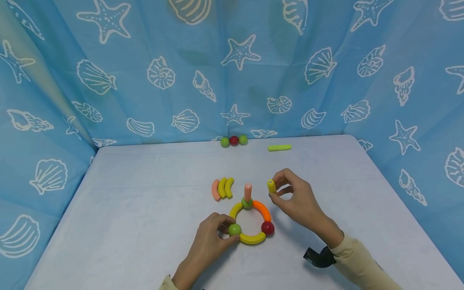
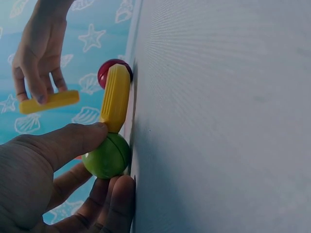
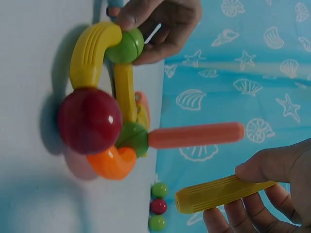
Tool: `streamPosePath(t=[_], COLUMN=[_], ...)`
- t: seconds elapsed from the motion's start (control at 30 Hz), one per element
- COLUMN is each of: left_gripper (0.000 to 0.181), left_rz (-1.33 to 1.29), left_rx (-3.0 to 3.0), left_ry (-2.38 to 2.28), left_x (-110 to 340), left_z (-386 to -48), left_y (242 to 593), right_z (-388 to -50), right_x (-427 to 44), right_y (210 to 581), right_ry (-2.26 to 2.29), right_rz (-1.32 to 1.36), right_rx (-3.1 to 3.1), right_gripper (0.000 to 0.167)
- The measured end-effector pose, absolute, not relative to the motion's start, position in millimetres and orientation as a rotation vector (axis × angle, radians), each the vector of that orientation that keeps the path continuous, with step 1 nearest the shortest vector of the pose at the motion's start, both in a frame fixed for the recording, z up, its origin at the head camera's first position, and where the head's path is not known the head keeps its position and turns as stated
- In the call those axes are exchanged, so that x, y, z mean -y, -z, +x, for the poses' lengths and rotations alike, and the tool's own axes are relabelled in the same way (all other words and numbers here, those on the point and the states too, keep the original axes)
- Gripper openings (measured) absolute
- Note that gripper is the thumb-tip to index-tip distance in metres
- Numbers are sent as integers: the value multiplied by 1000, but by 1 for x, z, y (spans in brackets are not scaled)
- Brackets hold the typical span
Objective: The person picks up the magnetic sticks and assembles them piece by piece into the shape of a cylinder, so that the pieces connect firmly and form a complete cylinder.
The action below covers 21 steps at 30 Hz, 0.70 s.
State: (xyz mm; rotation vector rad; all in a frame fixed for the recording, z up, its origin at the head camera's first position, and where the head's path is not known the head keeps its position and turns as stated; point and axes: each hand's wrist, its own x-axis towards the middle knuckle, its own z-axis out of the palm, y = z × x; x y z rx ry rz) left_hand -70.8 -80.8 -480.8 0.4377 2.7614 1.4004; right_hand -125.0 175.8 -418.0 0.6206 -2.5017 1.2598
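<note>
A ring of curved sticks and balls lies on the table: two yellow curved sticks, an orange curved stick, a red ball and two green balls. From the back green ball a salmon-pink straight stick stands upright. My left hand holds the front-left green ball between thumb and fingers, the thumb also touching the yellow curved stick's end. Above the table to the right of the ring, my right hand pinches a yellow straight stick, which touches nothing else.
Behind the ring lie a pink curved stick and two yellow ones. At the table's back edge sit two green balls with a red ball between them, and a lime-green straight stick. A black strap hangs by the right sleeve.
</note>
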Motion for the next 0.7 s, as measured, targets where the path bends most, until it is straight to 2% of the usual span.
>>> streamPosePath(t=[0.7], left_gripper=[30], left_rz=[459], left_rx=[-2763], left_ry=[-1421], left_x=[81], left_z=[-70], left_y=[481], right_z=[-104], right_x=[-151], right_y=[420], right_ry=[-1425], right_rz=[743], right_rx=[2489], right_gripper=[42])
